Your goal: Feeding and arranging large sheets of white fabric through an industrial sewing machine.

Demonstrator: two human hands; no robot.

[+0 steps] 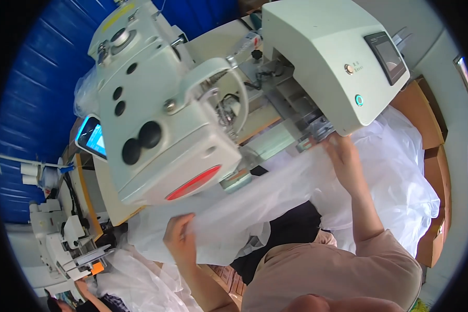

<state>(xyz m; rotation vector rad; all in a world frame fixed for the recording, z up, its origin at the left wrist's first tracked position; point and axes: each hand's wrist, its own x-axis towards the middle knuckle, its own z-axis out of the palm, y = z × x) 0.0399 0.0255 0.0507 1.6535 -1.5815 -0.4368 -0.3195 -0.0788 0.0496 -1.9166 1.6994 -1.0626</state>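
Thin white sheer fabric (pixel 275 195) runs across my lap, under the front of a pale sewing machine (pixel 179 174). My left hand (pixel 181 238) is over the fabric in front of the machine head, slightly blurred, its fingers loosely bent and apart with nothing seen in them. My right hand (pixel 342 156) reaches up to the fabric's edge beside a small metal clamp (pixel 320 127), below the box-shaped control unit (pixel 327 57). Its fingers are closed on the fabric there; the tips are partly hidden.
A small screen (pixel 387 54) and lit button (pixel 359 100) are on the control unit. A phone (pixel 92 136) leans left of the machine. Cardboard boxes (pixel 436 197) stand at right beside heaped fabric. At lower left, another person's arm (pixel 91 296) is by a second sewing machine (pixel 62 239).
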